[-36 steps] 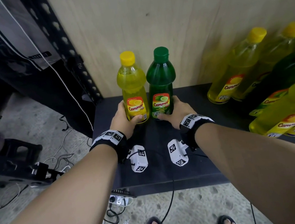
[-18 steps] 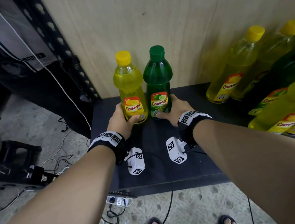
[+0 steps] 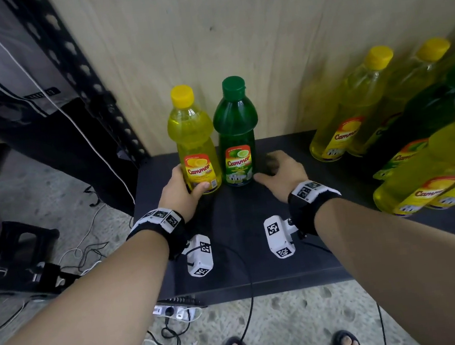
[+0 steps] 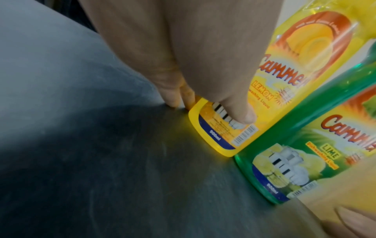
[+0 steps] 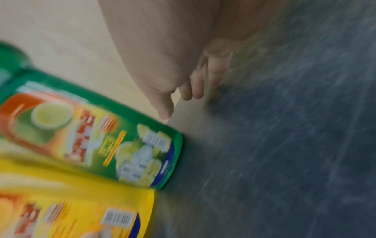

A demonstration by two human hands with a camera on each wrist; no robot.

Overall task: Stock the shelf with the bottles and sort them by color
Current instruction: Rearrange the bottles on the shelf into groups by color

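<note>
A yellow bottle (image 3: 195,144) and a green bottle (image 3: 236,136) stand upright side by side on the dark shelf (image 3: 243,245), against the wooden back panel. My left hand (image 3: 182,189) grips the yellow bottle (image 4: 284,80) near its base, thumb across the label. My right hand (image 3: 278,172) is off the green bottle (image 5: 97,136), just to its right, fingers loosely spread over the shelf. The right wrist view is blurred.
At the right of the shelf several yellow bottles (image 3: 339,132) and a green bottle (image 3: 441,106) stand in a group. A black perforated upright (image 3: 88,74) rises at the shelf's left end. A power strip (image 3: 177,311) and cables lie on the floor below.
Both bottles were pushed further back on the shelf. My right hand has let go of the green bottle and moved a little to the right. The left hand keeps its hold.
</note>
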